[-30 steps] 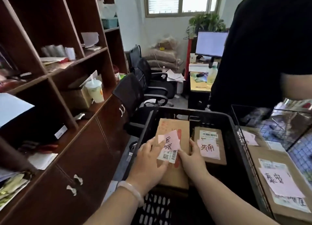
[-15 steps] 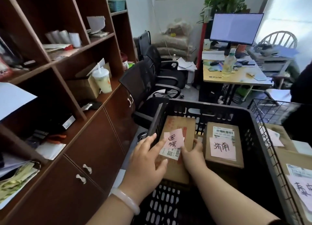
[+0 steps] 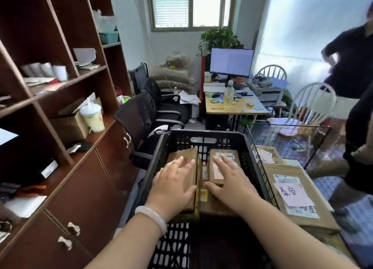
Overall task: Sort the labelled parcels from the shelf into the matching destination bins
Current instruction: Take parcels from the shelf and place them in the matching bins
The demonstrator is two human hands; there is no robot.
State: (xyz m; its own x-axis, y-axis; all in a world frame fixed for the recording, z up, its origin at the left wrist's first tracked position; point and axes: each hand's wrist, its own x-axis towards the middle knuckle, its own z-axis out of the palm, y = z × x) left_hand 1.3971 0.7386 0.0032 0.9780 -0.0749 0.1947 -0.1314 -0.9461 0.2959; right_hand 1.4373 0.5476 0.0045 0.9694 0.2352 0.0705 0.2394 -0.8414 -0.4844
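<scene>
Head view — inside the black crate (image 3: pixel 203 134).
Your left hand (image 3: pixel 175 181) lies flat on the left parcel (image 3: pixel 187 152), your right hand (image 3: pixel 230 180) on the right parcel (image 3: pixel 228 154) just beside it — each grip wide, fingers straight, holding nothing. Both parcels lie in the crate.

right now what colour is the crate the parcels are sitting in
Black, with slotted plastic walls; the head view shows the crate best.
</scene>
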